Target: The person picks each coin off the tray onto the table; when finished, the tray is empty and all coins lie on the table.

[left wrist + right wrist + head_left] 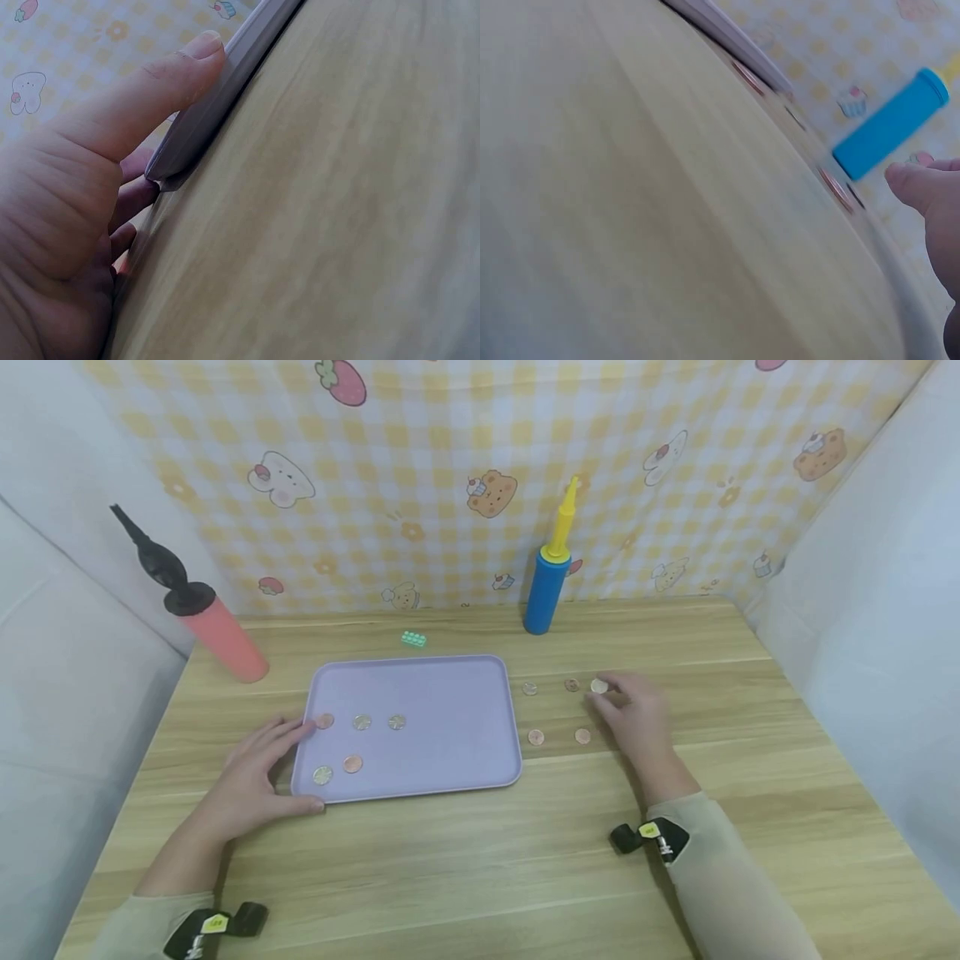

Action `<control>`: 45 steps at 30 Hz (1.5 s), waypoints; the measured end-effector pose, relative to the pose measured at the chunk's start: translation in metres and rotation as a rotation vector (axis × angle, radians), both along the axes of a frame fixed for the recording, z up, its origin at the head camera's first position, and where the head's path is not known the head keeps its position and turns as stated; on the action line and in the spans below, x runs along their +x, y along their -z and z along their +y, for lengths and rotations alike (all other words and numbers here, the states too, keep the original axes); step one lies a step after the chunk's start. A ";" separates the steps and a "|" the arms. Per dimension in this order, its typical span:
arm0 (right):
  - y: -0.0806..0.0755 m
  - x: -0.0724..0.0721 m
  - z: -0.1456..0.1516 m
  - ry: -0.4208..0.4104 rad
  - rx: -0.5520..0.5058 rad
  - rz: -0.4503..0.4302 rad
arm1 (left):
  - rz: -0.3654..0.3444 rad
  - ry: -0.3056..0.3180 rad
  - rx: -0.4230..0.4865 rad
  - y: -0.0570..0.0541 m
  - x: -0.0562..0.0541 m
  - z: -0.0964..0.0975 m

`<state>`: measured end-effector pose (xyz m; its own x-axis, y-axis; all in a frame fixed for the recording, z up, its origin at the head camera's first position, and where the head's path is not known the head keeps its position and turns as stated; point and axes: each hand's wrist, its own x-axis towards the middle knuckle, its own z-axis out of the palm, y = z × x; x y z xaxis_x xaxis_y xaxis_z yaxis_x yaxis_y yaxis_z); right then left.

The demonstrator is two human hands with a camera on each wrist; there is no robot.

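A lilac tray (442, 693) lies on the table with several copper and silver-coloured coins in its left half, such as a silver-coloured coin (322, 775) near the front corner. My left hand (258, 777) holds that corner, thumb along the front rim (225, 82) and fingers at the left side. To the tray's right, my right hand (633, 710) pinches a silver-coloured coin (598, 686) between thumb and forefinger; that coin is hidden in the right wrist view. Nearby on the table lie a copper coin (582, 736), a darker coin (572, 685) and others.
Behind the tray lies a small green studded block (414, 638). A blue pump (546, 593) with a yellow nozzle stands at the back, and a pink pump (228, 639) with a black top at the left. A yellow checked cloth (450, 552) hangs behind the table.
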<state>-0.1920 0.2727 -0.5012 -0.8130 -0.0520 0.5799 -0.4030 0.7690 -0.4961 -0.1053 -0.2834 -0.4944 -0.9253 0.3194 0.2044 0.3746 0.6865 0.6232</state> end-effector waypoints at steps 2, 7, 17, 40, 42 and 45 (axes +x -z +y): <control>0.000 -0.001 0.006 0.012 0.005 0.008 | 0.001 0.001 0.004 0.000 0.000 0.000; 0.000 -0.002 0.014 0.053 -0.021 -0.036 | -0.001 0.000 -0.006 0.000 -0.001 0.001; 0.003 -0.005 0.024 0.171 -0.095 -0.308 | -0.011 -0.008 -0.021 0.000 0.000 0.000; -0.012 -0.022 0.034 0.123 -0.042 -0.445 | -0.001 -0.006 -0.011 -0.002 0.001 -0.001; -0.011 -0.021 0.034 0.115 -0.043 -0.434 | 0.003 -0.003 -0.008 -0.001 0.000 0.000; -0.011 -0.019 0.033 0.104 -0.026 -0.409 | 0.002 -0.003 -0.006 -0.001 0.000 0.001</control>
<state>-0.2115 0.3061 -0.4899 -0.9767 0.0529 0.2079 -0.0894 0.7806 -0.6186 -0.1053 -0.2829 -0.4931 -0.9259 0.3177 0.2045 0.3738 0.6915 0.6182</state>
